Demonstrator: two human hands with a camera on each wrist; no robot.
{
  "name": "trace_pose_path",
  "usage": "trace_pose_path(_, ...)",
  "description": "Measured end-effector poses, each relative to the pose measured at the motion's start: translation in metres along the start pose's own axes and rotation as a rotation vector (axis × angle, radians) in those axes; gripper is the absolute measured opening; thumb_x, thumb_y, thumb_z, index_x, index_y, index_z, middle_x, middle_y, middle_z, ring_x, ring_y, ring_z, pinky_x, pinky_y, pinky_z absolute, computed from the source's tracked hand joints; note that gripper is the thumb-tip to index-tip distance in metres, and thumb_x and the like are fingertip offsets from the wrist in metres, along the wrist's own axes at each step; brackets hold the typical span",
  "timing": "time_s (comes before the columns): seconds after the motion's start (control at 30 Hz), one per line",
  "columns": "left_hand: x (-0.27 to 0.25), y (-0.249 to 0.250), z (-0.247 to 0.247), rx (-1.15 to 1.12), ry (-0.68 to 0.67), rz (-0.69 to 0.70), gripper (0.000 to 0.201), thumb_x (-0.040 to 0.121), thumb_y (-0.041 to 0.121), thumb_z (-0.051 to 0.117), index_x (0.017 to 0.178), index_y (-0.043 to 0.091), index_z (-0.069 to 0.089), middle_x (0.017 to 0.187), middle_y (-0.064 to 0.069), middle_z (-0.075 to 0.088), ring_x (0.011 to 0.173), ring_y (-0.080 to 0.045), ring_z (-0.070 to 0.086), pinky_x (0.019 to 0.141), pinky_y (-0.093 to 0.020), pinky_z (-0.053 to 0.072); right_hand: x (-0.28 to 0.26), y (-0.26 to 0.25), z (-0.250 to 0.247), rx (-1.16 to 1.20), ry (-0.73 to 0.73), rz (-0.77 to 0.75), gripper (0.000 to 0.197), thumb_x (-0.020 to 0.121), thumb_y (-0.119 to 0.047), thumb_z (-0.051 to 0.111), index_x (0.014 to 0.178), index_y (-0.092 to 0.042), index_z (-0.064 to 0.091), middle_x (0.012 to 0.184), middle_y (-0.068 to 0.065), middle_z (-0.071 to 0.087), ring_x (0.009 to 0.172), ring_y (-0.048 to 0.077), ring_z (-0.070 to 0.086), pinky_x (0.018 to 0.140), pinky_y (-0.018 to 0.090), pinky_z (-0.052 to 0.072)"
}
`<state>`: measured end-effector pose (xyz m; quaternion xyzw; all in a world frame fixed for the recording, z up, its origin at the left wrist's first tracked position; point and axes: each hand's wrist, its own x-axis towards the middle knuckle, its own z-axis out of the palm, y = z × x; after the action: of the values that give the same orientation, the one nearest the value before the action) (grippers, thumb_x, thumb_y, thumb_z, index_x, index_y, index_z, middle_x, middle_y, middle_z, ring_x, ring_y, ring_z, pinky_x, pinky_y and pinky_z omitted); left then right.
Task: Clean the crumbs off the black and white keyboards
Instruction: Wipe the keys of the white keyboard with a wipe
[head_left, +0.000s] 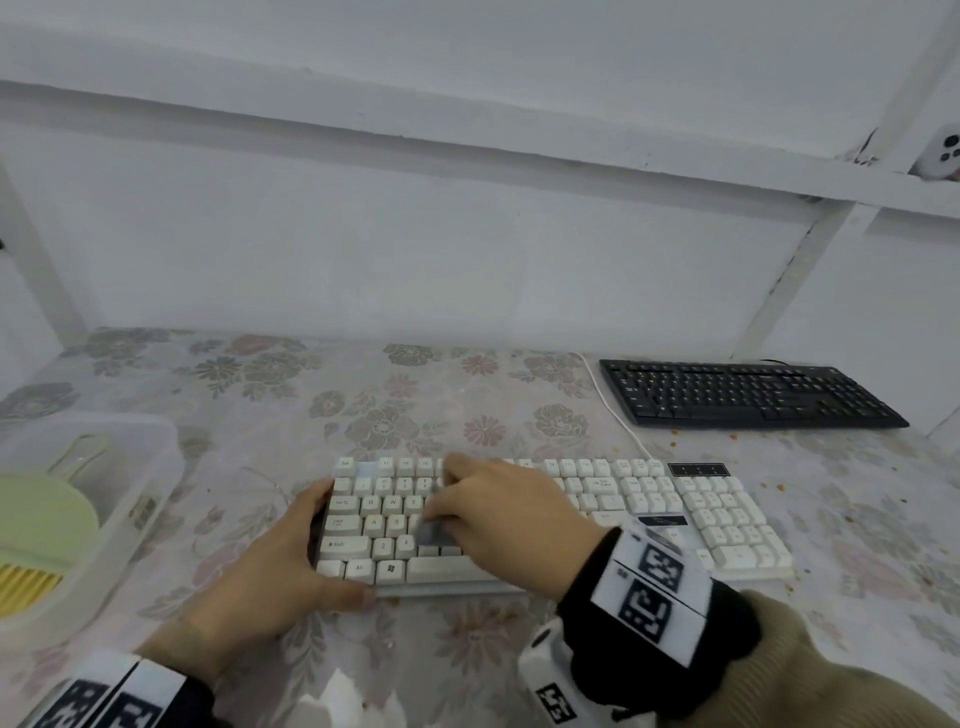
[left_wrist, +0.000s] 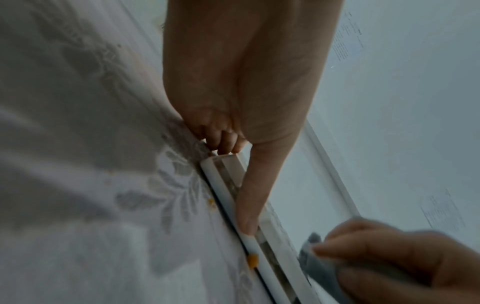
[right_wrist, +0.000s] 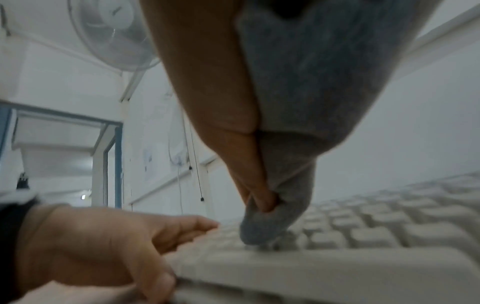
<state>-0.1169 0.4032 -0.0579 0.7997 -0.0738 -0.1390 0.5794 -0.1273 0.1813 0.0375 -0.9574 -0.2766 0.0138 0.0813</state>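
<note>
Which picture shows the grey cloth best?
The right wrist view: the grey cloth fills the frame, pinched by the right hand, its tip pressing on the white keyboard. In the head view that hand hides most of the cloth. The left wrist view shows only a blurred corner of it.

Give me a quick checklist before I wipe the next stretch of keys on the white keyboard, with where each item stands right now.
1. White plastic keyboard steadied: ok, left hand grips its left end, thumb along the front edge.
2. Grey cleaning cloth in hand: ok, right hand pinches it.
3. Cloth touching keys: ok, its tip presses on the lower-left keys.
4. Crumbs left between the white keys: cannot tell, too blurred.
5. Flowered tablecloth free of crumbs: not ok, orange bits lie near the black keyboard and by the white keyboard's front edge.
6. Black keyboard cleaned: cannot tell.
</note>
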Motion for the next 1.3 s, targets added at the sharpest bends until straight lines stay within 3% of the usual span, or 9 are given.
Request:
trace_pose_path(0.17, 0.002, -0.002, -0.001, 0.069, 0.030, 0.019, 0.120, 0.018, 0.062, 0.091, 0.126, 0.045, 0.040, 0.116, 0.021, 0.061, 0.105, -0.003, 0.062, 0.087, -0.033, 0.054, 0.038, -0.044, 0.019, 0.029, -0.004, -0.152, 0.024, 0.095, -0.026, 0.052, 0.111, -0.027, 0.069, 0.104, 0.003, 0.051, 0.090, 0.028, 0.055, 0.063, 0.034, 0.041)
trace_pose_path(0.43, -0.001, 0.002, 0.003, -0.036, 0.003, -0.010, 0.115, 0.031, 0.027, 0.093, 0.133, 0.036, 0.041, 0.115, 0.024, 0.064, 0.103, -0.003, 0.066, 0.080, -0.026, 0.055, 0.011, -0.016, 0.029, -0.035, 0.004, -0.078, 0.025, 0.097, -0.034, 0.049, 0.107, -0.020, 0.068, 0.106, 0.001, 0.053, 0.090, 0.029, 0.057, 0.061, 0.033, 0.035)
trace_pose_path(0.53, -0.001, 0.001, 0.001, -0.016, -0.005, -0.015, 0.115, 0.037, 0.026, 0.092, 0.138, 0.034, 0.037, 0.118, 0.026, 0.062, 0.107, 0.000, 0.063, 0.090, -0.029, 0.052, -0.010, 0.004, 0.027, 0.003, 0.049, -0.040, 0.022, 0.097, -0.030, 0.048, 0.108, -0.024, 0.067, 0.105, -0.002, 0.054, 0.090, 0.026, 0.057, 0.062, 0.032, 0.036)
trace_pose_path(0.63, -0.001, 0.002, 0.000, 0.006, -0.005, -0.025, 0.110, 0.043, 0.022, 0.092, 0.137, 0.036, 0.036, 0.116, 0.030, 0.062, 0.105, 0.007, 0.061, 0.085, -0.019, 0.048, -0.028, 0.022, 0.024, -0.006, 0.040, 0.021, 0.020, 0.097, -0.030, 0.049, 0.109, -0.029, 0.065, 0.107, -0.007, 0.055, 0.091, 0.021, 0.057, 0.062, 0.028, 0.035)
trace_pose_path(0.77, 0.000, 0.000, 0.000, 0.010, 0.004, -0.033, 0.113, 0.046, 0.022, 0.094, 0.141, 0.036, 0.034, 0.119, 0.024, 0.062, 0.106, 0.009, 0.059, 0.086, -0.017, 0.046, -0.055, 0.049, 0.019, -0.086, 0.054, 0.150, 0.009, 0.083, -0.033, 0.070, 0.090, -0.037, 0.068, 0.089, -0.018, 0.057, 0.068, 0.007, 0.059, 0.051, 0.008, 0.011)
trace_pose_path(0.87, 0.001, -0.003, 0.000, 0.014, 0.002, -0.030, 0.116, 0.039, 0.031, 0.092, 0.140, 0.038, 0.034, 0.118, 0.030, 0.061, 0.108, 0.007, 0.060, 0.088, -0.020, 0.047, -0.073, 0.068, 0.015, -0.057, 0.033, 0.241, 0.017, 0.096, -0.039, 0.049, 0.102, -0.036, 0.064, 0.098, -0.018, 0.053, 0.084, 0.009, 0.058, 0.054, 0.012, 0.026)
trace_pose_path(0.97, 0.001, -0.003, 0.000, 0.006, 0.002, -0.029, 0.116, 0.039, 0.031, 0.092, 0.139, 0.039, 0.035, 0.117, 0.032, 0.060, 0.107, 0.007, 0.060, 0.090, -0.022, 0.047, -0.087, 0.082, 0.006, -0.114, 0.064, 0.329, 0.012, 0.094, -0.036, 0.055, 0.092, -0.034, 0.066, 0.084, -0.018, 0.046, 0.073, 0.005, 0.055, 0.049, 0.012, 0.021)
trace_pose_path(1.1, 0.000, -0.001, 0.000, 0.002, -0.001, -0.027, 0.110, 0.043, 0.025, 0.092, 0.136, 0.040, 0.036, 0.115, 0.036, 0.059, 0.105, 0.008, 0.060, 0.088, -0.022, 0.048, -0.094, 0.096, -0.009, -0.165, -0.065, 0.442, 0.022, 0.097, -0.031, 0.043, 0.097, -0.030, 0.065, 0.088, -0.014, 0.043, 0.084, 0.006, 0.054, 0.048, 0.017, 0.024)
trace_pose_path(1.3, 0.000, -0.001, -0.001, 0.003, -0.011, -0.028, 0.117, 0.037, 0.034, 0.092, 0.139, 0.038, 0.035, 0.119, 0.032, 0.059, 0.110, 0.002, 0.061, 0.099, -0.036, 0.049, -0.052, 0.052, -0.017, 0.000, -0.070, 0.207, 0.041, 0.092, -0.055, 0.035, 0.109, -0.036, 0.066, 0.084, -0.012, 0.040, 0.086, 0.009, 0.054, 0.065, 0.028, 0.040)
